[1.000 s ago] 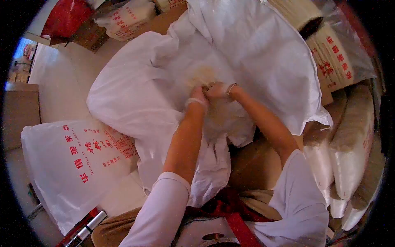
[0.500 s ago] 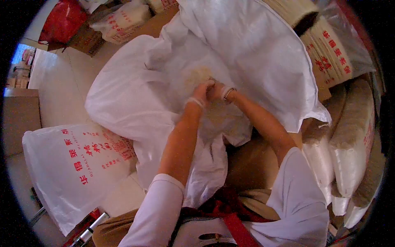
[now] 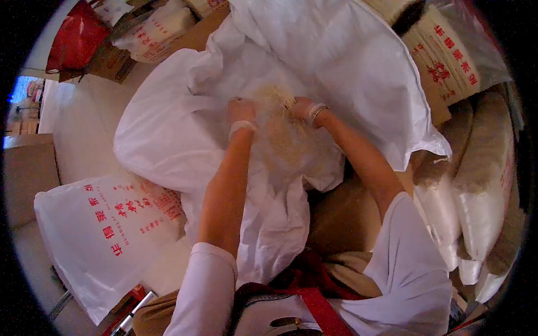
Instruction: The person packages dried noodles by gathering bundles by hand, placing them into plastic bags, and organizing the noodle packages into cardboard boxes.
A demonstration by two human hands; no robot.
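A large white woven sack (image 3: 168, 120) lies spread open in front of me, with pale, thin dry noodles (image 3: 274, 95) inside its mouth. My right hand (image 3: 303, 110), in a thin see-through glove, is closed at the right of the pile, and noodle strands stick out by its fingers. My left hand (image 3: 242, 112), gloved too, is curled into a fist at the left of the pile. Whatever its fingers hold, if anything, is hidden. More strands lie blurred between and below the hands.
A printed white plastic bag (image 3: 112, 229) lies on the floor at left. Packed noodle bags (image 3: 443, 61) stand at upper right, above long filled sacks (image 3: 485, 179). A red bag (image 3: 78, 33) and a cardboard box (image 3: 31, 168) are at left.
My hands were together over the noodles. The left has moved away to the left, and the right has shifted slightly right. Strands now show between them.
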